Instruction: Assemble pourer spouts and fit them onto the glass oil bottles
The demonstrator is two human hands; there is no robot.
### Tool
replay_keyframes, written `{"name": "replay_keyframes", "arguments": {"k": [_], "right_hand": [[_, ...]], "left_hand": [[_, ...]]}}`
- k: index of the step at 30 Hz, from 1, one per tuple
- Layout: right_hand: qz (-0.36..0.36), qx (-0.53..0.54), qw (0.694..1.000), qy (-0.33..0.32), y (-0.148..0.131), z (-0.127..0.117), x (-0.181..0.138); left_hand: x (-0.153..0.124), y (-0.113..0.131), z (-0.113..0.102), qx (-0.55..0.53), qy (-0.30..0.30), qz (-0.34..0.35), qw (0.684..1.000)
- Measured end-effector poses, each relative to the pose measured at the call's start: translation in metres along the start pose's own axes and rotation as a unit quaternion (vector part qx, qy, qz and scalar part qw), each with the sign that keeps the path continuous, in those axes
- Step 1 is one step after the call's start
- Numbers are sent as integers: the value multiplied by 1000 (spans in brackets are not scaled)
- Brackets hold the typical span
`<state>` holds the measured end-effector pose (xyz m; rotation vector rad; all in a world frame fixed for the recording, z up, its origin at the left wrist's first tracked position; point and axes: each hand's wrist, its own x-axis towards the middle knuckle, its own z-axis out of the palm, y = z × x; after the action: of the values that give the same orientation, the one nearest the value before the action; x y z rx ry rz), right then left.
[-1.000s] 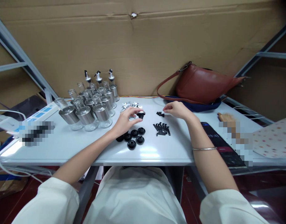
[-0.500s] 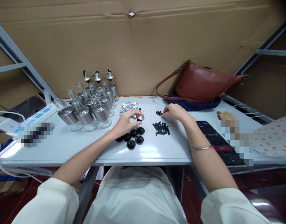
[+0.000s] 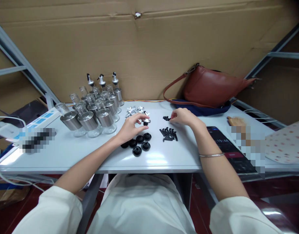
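Pinching a silver-topped black pourer stopper (image 3: 145, 122) in the left grip (image 3: 130, 128) over the worktop (image 3: 185, 152), just beside silver spout parts (image 3: 133, 111) and near a cluster of black stoppers (image 3: 140, 139). Holding the right grip (image 3: 183, 116) bunched at the small black pieces (image 3: 166, 118), near black levers (image 3: 169, 132); cannot tell if pinching a piece.

Lower right of frame: flat black rectangular touchscreen device (image 3: 228, 147), pale digits (image 3: 222, 141) on its display, "19:44" legible, start of figure hidden. Dark-red bar (image 3: 231, 155) beneath, lettering too small. Left side: long white plastic strip with light-blue panels (image 3: 45, 119), print illegible.
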<state>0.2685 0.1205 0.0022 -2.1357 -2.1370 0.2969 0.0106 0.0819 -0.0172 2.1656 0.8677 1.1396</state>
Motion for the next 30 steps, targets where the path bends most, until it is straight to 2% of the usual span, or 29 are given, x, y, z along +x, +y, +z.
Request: {"name": "replay_keyframes", "arguments": {"k": [4, 10, 16, 19, 21, 25, 30], "right_hand": [[-36, 51, 997, -38, 9, -10, -2], [-86, 122, 958, -247, 18, -21, -12], [-69, 114, 950, -281, 16, -15, -10], [-81, 154, 944, -279, 18, -20, -13], [-103, 220, 934, -263, 17, -25, -18], [-171, 411, 878, -173, 1, -31, -28], [-221, 508, 831, -53, -28, -15, -25]], "left_hand": [[0, 2, -1, 3, -1, 1, 1000], [0, 4, -1, 14, -9, -6, 1000], [0, 6, -1, 23, -14, -16, 1000], [-1, 7, -2, 20, -17, -25, 999], [-1, 7, -2, 11, -17, -33, 999], [-1, 7, -2, 1, -42, -26, 999], [-2, 6, -1, -48, -71, -3, 996]]}}
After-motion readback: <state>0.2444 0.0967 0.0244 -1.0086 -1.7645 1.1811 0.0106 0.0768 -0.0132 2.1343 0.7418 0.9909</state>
